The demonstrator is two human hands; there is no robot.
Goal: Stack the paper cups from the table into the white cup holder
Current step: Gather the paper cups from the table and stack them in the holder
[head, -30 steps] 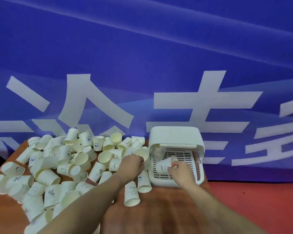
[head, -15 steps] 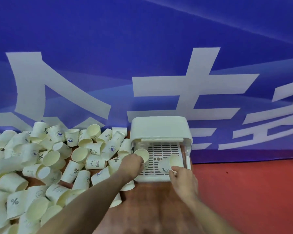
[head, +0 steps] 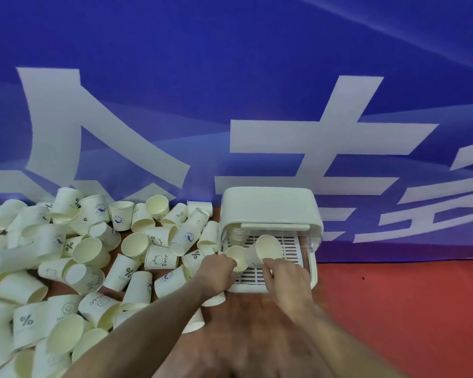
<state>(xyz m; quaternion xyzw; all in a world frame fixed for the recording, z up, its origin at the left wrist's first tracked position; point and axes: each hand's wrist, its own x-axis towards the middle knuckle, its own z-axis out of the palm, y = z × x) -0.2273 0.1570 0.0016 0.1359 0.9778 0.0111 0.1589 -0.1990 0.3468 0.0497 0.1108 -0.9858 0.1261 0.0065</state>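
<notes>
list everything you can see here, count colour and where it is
loose paper cups: dozens, too many to count, cream white with small prints, heaped on the left part of the table
cup holder: one, white, on the table right of the heap, front open over a slotted tray
stacked cups: one stack, count unclear, white, inside the holder at its left
held cups: two, cream white, one in the left hand and one in the right, over the tray
table: one, brown wood, under everything
banner: one, blue with large white characters, behind the table
floor: red, to the right of the table
left hand: one, grips a cup at the holder's front
right hand: one, holds the other cup beside it
</notes>
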